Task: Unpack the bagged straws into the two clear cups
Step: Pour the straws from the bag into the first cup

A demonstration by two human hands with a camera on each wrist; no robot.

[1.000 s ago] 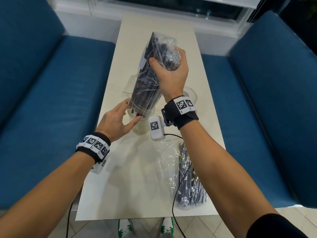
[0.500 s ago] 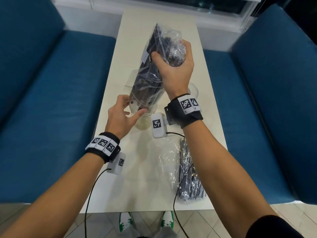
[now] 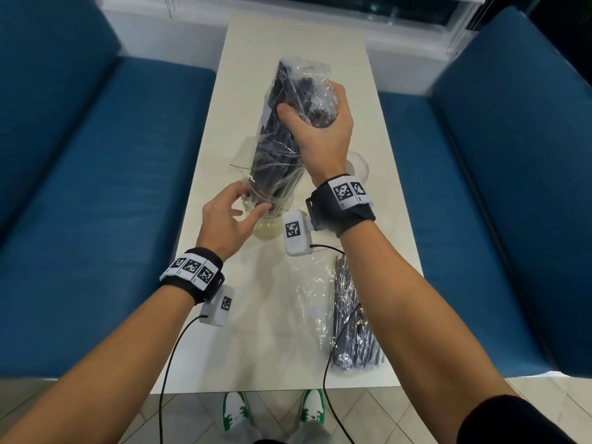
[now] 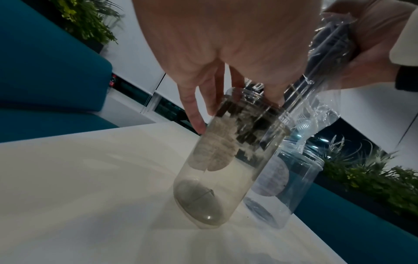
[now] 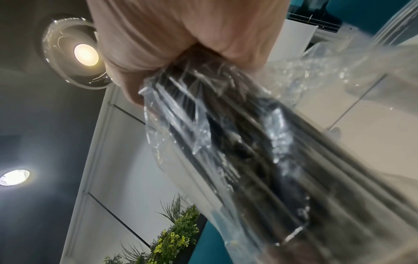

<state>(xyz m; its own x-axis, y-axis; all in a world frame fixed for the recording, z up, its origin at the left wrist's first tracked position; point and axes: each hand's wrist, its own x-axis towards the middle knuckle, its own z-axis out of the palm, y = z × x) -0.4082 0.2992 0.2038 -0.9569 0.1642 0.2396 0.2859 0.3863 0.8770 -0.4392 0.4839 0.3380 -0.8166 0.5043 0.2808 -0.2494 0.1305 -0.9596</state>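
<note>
My right hand point(image 3: 309, 102) grips the upper end of a clear bag of black straws point(image 3: 278, 155), held tilted with its lower, open end in the mouth of a clear cup point(image 3: 272, 216). In the left wrist view the straw ends point(image 4: 248, 123) sit just inside that cup point(image 4: 221, 169). My left hand point(image 3: 248, 200) holds the cup's rim between thumb and fingers point(image 4: 194, 117). The second clear cup point(image 3: 358, 161) stands just right of it, partly hidden by my right wrist. The right wrist view shows the bagged straws point(image 5: 237, 142) close up and blurred.
A second bag of black straws point(image 3: 352, 318) lies on the white table point(image 3: 256, 331) under my right forearm, near the front edge. Blue benches point(image 3: 96, 187) flank the table on both sides. Wrist camera cables hang off the front edge.
My left hand has moved up from beside the cup and taken hold of its rim. The bag stays tilted in my right hand, its lower end now in the cup's mouth.
</note>
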